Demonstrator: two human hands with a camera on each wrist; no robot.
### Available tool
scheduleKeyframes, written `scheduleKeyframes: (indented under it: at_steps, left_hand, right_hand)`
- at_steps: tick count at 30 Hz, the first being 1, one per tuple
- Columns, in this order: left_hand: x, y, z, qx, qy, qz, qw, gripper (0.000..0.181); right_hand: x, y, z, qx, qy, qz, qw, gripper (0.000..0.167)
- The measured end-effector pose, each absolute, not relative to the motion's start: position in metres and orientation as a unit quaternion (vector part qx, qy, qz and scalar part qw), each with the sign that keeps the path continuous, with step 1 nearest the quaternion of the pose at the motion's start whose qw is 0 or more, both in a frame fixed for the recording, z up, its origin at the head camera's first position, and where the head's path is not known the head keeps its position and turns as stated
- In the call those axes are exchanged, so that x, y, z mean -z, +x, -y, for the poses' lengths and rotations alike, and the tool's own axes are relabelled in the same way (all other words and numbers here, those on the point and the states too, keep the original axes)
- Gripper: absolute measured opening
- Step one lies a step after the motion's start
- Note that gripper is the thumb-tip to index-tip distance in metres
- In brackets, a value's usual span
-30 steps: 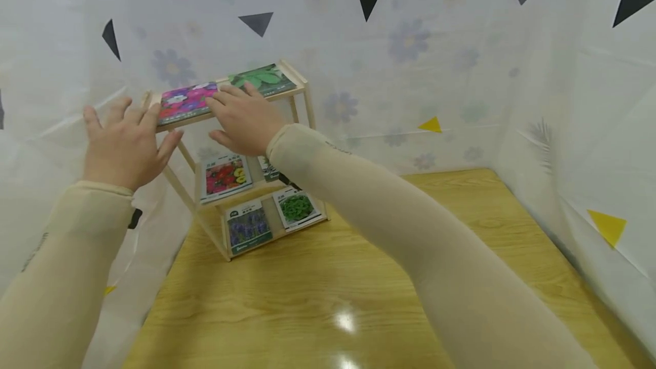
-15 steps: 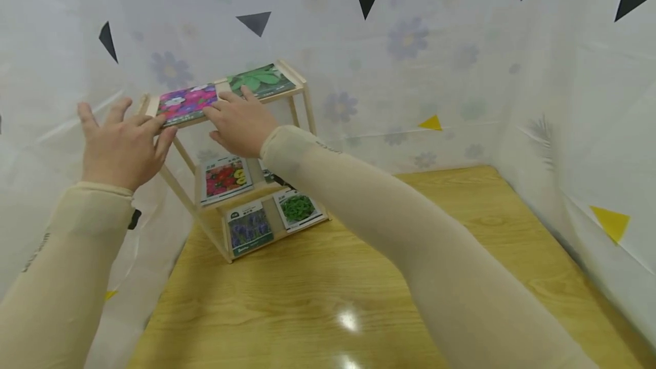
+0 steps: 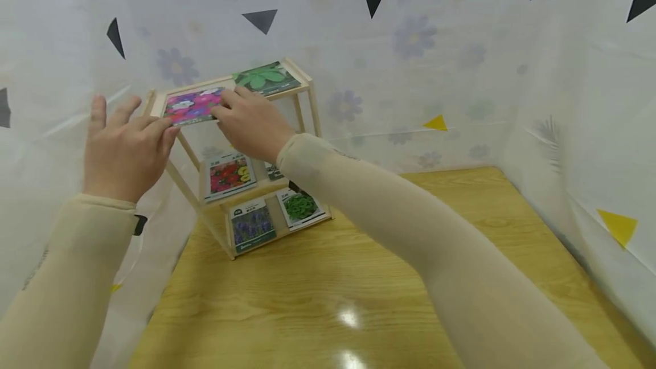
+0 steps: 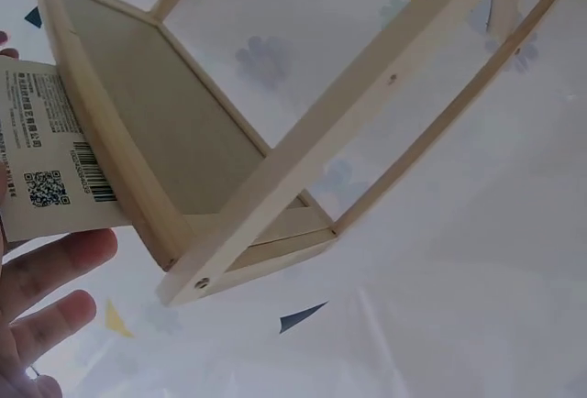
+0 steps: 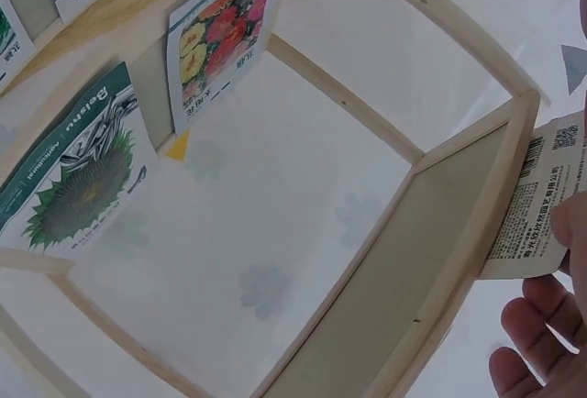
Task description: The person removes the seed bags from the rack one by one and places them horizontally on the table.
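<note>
A seed packet (image 3: 192,106) with pink and purple flowers lies on the top shelf of a small wooden rack (image 3: 197,203). My left hand (image 3: 125,155) pinches its near left corner between thumb and forefinger, the other fingers spread. At the packet's near right corner, my right hand (image 3: 256,121) pinches it. Seen from below in the left wrist view, the packet's printed back (image 4: 46,150) sticks out past the shelf edge. The right wrist view shows my right thumb (image 5: 570,224) against that back. A green-leaf packet (image 3: 269,77) lies right of it on the top shelf.
On the middle shelf are a red-flower packet (image 3: 229,176) and a partly hidden packet, seen better as a green spiky-flower packet (image 5: 83,178). The bottom shelf bears a lavender packet (image 3: 252,225) and a leafy green one (image 3: 301,208). The rack stands on a wooden table (image 3: 307,289).
Both hands went from touching the pink-flower packet and shelf edge to pinching the packet's near corners. The packet has slid toward me, over the front edge.
</note>
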State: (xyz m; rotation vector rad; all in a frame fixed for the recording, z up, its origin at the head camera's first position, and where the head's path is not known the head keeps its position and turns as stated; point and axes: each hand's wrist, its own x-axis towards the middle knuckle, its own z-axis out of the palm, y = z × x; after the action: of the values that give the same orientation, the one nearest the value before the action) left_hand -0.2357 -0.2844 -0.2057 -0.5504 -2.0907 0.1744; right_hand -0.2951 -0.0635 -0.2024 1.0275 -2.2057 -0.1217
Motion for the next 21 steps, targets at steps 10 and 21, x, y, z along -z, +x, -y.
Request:
scheduleKeyframes:
  at_steps: [10, 21]
  left_hand:
    - [0.226, -0.209, 0.265, -0.039, -0.208, 0.822, 0.529, 0.045]
    - [0.256, -0.197, 0.256, 0.042, -0.179, 0.831, 0.525, 0.075]
  right_hand:
    - [0.217, -0.276, 0.041, -0.084, 0.475, 0.826, 0.292, 0.040]
    - [0.239, -0.268, 0.023, -0.141, 0.516, 0.770, 0.347, 0.032]
